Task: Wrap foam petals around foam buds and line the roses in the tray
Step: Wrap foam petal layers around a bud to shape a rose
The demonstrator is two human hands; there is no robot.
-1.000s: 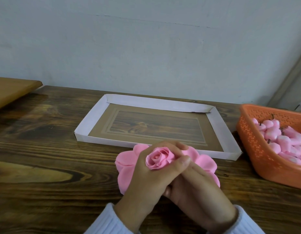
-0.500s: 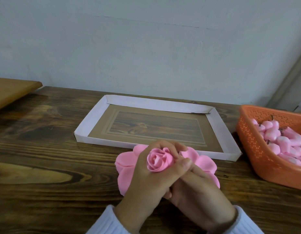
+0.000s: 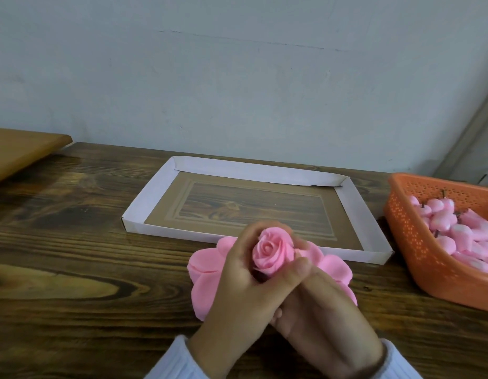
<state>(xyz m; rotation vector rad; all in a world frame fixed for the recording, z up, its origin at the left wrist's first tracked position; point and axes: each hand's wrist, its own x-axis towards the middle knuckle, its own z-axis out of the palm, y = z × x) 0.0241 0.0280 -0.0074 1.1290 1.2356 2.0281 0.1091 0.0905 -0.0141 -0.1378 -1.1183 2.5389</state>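
A home craft corner: worn wooden table (image 3: 73,269) against a bare painted wall (image 3: 237,77).

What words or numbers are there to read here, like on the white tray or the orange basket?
None: no word, number or sign shows anywhere. The white tray is plain white card with a wood-grain print inside, the orange basket has only little holes, and the pink rose and the wall are bare.
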